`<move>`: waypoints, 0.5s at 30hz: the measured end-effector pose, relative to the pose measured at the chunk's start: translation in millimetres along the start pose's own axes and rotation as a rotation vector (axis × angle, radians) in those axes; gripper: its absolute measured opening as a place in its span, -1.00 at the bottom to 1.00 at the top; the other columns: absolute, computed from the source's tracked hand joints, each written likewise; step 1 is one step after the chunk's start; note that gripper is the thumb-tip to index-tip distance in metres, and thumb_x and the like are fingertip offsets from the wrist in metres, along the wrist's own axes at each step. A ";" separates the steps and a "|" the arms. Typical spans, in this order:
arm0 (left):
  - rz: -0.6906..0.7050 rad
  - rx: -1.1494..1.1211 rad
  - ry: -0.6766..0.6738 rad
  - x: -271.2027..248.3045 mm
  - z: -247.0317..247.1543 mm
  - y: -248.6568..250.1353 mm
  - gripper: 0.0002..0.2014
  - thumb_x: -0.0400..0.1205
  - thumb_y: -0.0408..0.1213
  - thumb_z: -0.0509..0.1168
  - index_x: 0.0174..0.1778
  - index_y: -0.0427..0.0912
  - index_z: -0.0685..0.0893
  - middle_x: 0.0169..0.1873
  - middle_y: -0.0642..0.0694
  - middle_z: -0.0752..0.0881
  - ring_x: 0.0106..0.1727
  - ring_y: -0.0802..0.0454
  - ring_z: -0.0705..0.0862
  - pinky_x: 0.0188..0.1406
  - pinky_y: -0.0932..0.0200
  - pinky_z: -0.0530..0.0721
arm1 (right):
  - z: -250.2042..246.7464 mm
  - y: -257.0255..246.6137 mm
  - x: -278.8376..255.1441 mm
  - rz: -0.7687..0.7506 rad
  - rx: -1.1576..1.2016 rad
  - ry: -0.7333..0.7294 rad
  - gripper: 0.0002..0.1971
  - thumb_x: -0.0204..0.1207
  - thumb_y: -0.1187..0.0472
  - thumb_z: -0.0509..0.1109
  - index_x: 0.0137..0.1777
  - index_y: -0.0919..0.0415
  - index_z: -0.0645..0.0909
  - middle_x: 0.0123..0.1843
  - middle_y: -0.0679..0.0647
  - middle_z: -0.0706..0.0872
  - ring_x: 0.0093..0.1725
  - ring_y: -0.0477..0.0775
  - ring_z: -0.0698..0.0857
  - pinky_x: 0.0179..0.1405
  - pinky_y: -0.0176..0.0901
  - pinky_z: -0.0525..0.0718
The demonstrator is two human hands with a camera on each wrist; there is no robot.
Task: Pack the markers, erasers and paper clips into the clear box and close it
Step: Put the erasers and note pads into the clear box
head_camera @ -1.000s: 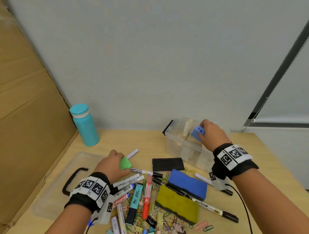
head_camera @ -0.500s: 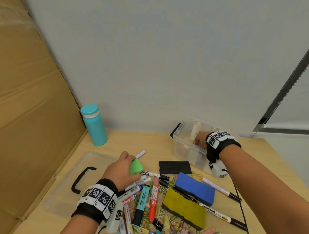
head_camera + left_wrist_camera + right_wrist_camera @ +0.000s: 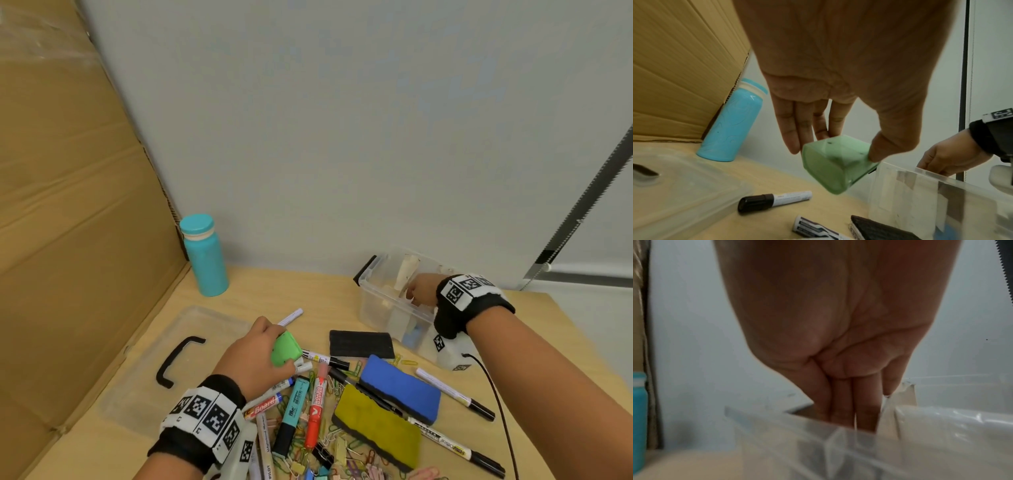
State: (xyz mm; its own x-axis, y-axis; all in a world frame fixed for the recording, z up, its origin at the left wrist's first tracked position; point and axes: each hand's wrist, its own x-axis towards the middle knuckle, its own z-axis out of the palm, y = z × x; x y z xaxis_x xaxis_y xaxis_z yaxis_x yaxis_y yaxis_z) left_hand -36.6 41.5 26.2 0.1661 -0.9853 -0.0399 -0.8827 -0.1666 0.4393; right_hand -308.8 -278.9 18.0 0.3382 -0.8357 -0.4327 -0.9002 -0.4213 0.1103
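Note:
My left hand [image 3: 274, 339] pinches a small translucent green box [image 3: 286, 349] between thumb and fingers, just above the pile of markers [image 3: 315, 411]. In the left wrist view, the left hand [image 3: 830, 146] holds the green box [image 3: 836, 164] off the table, beside the clear box [image 3: 920, 203]. My right hand [image 3: 419, 291] reaches down into the clear box [image 3: 380, 308] at the back right. Its straight fingers [image 3: 840, 402] dip behind the wall and the tips are hidden. A small blue thing [image 3: 414, 334] shows low inside the box.
The clear lid [image 3: 205, 329] with a black handle lies at the left. Black [image 3: 361, 344], blue [image 3: 399, 387] and yellow [image 3: 376, 425] erasers and paper clips [image 3: 342, 459] lie in front. A teal bottle [image 3: 205, 257] stands by the cardboard wall [image 3: 68, 240].
My right hand, which held a small blue box above the clear box, has gone down inside it; the blue box no longer shows in the hand. My left hand keeps hold of the green box.

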 end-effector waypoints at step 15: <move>0.323 -0.296 0.243 48.0 22.3 146.9 -0.47 0.52 0.04 0.32 0.42 0.02 0.49 0.18 0.13 0.51 0.14 0.19 0.58 0.16 0.19 0.63 | -2.0 -42.9 -197.8 -0.406 1.245 -0.034 -0.69 0.75 0.12 0.04 0.35 0.18 0.49 0.11 0.11 0.71 -0.03 0.04 0.78 0.04 -0.17 0.75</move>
State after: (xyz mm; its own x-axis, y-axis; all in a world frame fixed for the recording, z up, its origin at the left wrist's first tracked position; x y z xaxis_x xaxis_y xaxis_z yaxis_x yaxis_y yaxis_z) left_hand -168.1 -31.1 68.7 0.0334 -0.9415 0.3354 -0.7494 0.1985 0.6317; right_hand -336.6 -96.3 100.7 0.6532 -0.7097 -0.2638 -0.3913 -0.0182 -0.9201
